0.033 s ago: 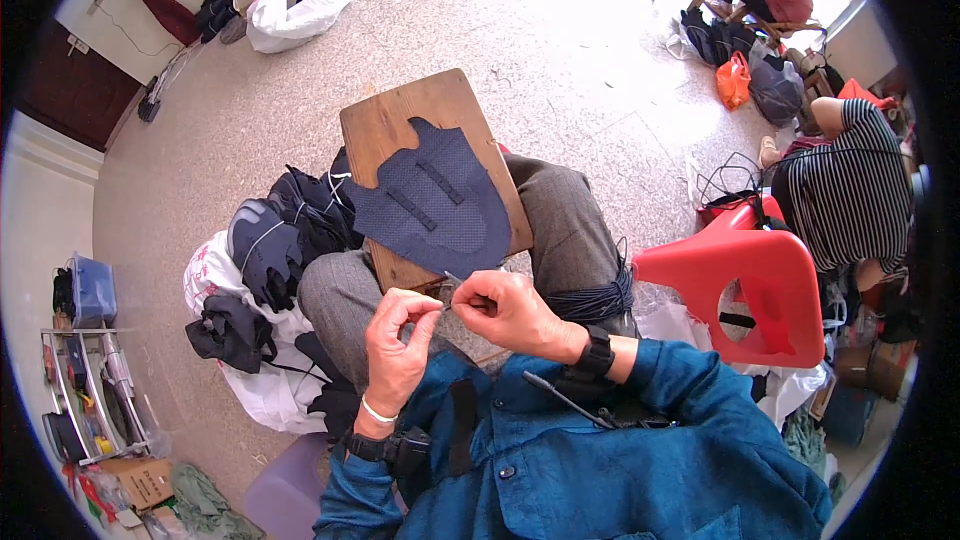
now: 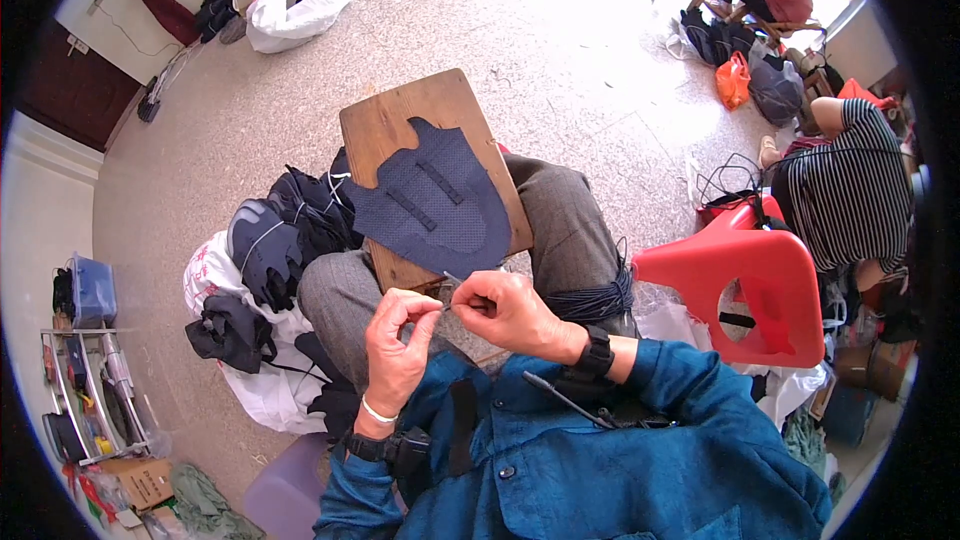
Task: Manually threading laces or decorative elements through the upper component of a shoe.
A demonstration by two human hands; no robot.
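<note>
Over my lap, my left hand (image 2: 398,345) is closed in a pinch, thumb against forefinger. Whatever lies between those fingertips is too small to make out. Right beside it, the fingers of my right hand (image 2: 512,315) are curled shut on a thin grey cord-like piece (image 2: 452,278), whose short end pokes out past them. Just beyond both hands, a dark blue-grey cut fabric panel (image 2: 440,210) lies flat on a wooden board (image 2: 415,100). Two narrow dark strips run across the panel. Neither hand visibly touches it.
A bundle of dark cords (image 2: 598,295) rests on my right thigh. Dark fabric pieces (image 2: 265,245) are heaped at my left. A red plastic stool (image 2: 790,285) stands at right, near a person in a striped top (image 2: 845,185). A white sack (image 2: 300,15) sits far left.
</note>
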